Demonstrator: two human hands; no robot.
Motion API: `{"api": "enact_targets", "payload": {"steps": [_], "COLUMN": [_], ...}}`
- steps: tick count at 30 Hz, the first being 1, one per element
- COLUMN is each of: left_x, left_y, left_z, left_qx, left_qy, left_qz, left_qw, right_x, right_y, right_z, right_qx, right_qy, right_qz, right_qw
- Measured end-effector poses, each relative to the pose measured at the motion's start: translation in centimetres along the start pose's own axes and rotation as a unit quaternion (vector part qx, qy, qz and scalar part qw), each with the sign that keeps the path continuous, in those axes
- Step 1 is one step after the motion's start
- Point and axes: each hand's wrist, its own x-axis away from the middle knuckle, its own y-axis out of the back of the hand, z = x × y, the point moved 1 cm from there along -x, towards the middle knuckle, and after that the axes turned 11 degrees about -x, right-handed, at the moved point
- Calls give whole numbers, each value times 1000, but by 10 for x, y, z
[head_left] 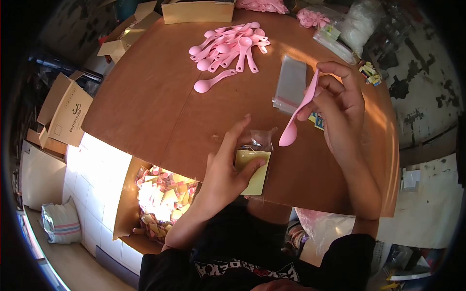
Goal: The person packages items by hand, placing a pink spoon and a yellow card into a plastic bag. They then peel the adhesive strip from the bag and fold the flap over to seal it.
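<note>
My right hand is raised over the right side of the table, its fingers pinching a pink measuring spoon by the handle with the bowl hanging down. Close to the near table edge, my left hand has its fingers spread. Its thumb rests on a yellow card that lies in or under a clear plastic bag. Beyond my hands lies a pile of pink measuring spoons, with one single pink spoon nearer to me. A stack of clear plastic bags sits beside my right hand.
Below the table's left edge, a cardboard box holds many small packets. More cardboard boxes stand at left. A shallow box and pink bundles sit at the far edge. Small yellow-and-blue cards lie at right.
</note>
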Motion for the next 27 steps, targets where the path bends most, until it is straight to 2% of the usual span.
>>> {"api": "enact_targets", "payload": {"steps": [1,3,4,5,7,8,10,11,13,15,17,19,21,23,25,27], "left_x": [0,-1,-2,0,5,5,7,7,7,7,8,8,9,7,7,6], "left_y": [-3,-10,-13,-16,-24,-28,-29,-29,-29,-29,-27,-29,-34,-36,-34,-30], "left_z": [-4,-10,-13,-17,-25,-19,-27,-30,-29,-30,-34,-35,-31,-24,-24,-27], "left_qx": [-8,-10,-11,-13,-17,-60,-52,-44,-55,-51,-60,-66,-26,-44,-64,-46], "left_qy": [2,-13,-25,-30,-8,-51,-39,-24,-24,-36,-32,-29,-84,-100,-114,-88], "left_qz": [4,6,2,7,38,25,37,40,40,38,60,87,78,70,56,83], "left_qw": [1000,1000,1000,999,999,997,997,998,997,997,996,994,993,992,990,992], "right_x": [8,22,27,33,37,34,28,31,35,41,45,42,39,36,36,34], "right_y": [2,5,3,6,14,20,35,39,47,47,45,43,45,48,48,48], "right_z": [4,10,11,5,-4,-3,1,4,13,19,22,20,18,14,14,13], "right_qx": [0,8,13,0,55,55,132,131,24,11,4,7,13,27,28,28], "right_qy": [3,-13,-54,-35,11,13,96,99,83,90,34,15,-4,-71,-75,-78], "right_qz": [-5,48,52,64,-3,-9,-110,-114,-137,-116,-82,-80,-79,-56,-62,-67], "right_qw": [1000,999,997,997,998,998,980,980,987,989,996,997,997,996,995,994]}}
